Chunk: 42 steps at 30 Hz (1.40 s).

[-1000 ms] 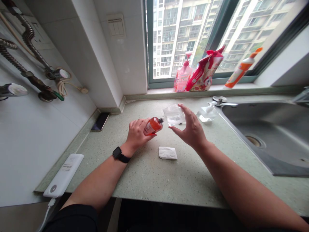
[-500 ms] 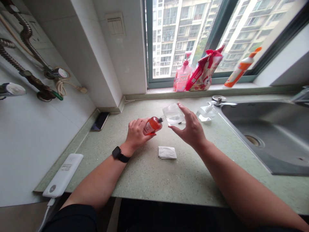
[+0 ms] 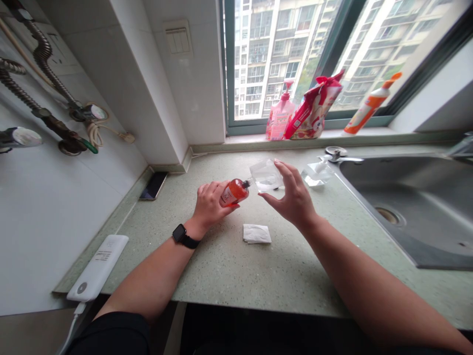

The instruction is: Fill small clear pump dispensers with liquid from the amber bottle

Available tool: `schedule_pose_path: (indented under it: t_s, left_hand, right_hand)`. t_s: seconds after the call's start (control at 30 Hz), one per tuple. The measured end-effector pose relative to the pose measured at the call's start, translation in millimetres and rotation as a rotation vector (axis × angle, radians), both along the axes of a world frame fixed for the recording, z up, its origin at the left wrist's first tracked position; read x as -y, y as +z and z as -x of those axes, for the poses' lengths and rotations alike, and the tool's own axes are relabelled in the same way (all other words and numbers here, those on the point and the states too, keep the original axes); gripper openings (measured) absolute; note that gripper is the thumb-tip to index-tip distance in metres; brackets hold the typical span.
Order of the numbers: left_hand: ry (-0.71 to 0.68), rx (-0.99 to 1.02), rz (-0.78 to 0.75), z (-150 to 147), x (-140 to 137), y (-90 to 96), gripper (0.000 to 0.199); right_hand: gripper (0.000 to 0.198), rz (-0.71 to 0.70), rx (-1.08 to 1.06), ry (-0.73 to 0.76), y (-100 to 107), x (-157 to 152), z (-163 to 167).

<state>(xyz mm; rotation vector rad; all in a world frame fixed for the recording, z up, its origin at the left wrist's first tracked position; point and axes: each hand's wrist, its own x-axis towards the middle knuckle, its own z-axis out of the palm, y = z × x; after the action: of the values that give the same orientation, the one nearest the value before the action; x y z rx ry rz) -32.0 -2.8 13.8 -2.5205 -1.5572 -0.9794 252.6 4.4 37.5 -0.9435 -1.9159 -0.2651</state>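
My left hand [image 3: 212, 202] is closed around a bottle of orange-red liquid [image 3: 233, 192], which leans to the right. Dark screw threads show at that bottle's neck. In my right hand [image 3: 295, 195], gripped between thumb and fingers, is a clear square bottle [image 3: 265, 176] tipped toward the left. Its narrow clear neck meets the mouth of the red bottle; whether liquid is flowing I cannot tell. A little clear liquid seems to lie inside the square bottle. Below both hands, a folded white tissue [image 3: 256, 233] lies on the speckled counter [image 3: 236, 276].
A clear pump bottle [image 3: 318, 172] stands right of my right hand, beside the steel sink [image 3: 410, 207]. A phone [image 3: 153, 186] and a white power bank [image 3: 98, 267] lie to the left. On the windowsill stand a pink pump bottle [image 3: 280, 118], a red bag [image 3: 314, 111] and an orange-white bottle [image 3: 369, 111].
Both hands hold almost the same pose, with the two bottle necks still together. The whole view has shifted very slightly.
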Motion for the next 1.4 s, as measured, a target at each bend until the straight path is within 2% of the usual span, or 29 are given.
schedule_pose_path:
  t_s: [0.97, 1.4]
  left_hand:
    - [-0.021, 0.033, 0.001, -1.1, 1.1, 0.2, 0.083]
    - [-0.039, 0.046, -0.026, -1.6, 0.2, -1.7, 0.085]
  right_hand:
    - [0.108, -0.003, 0.018, -0.003, 1.7, 1.5, 0.1]
    - [0.106, -0.039, 0.019, 0.012, 3.7, 1.9, -0.5]
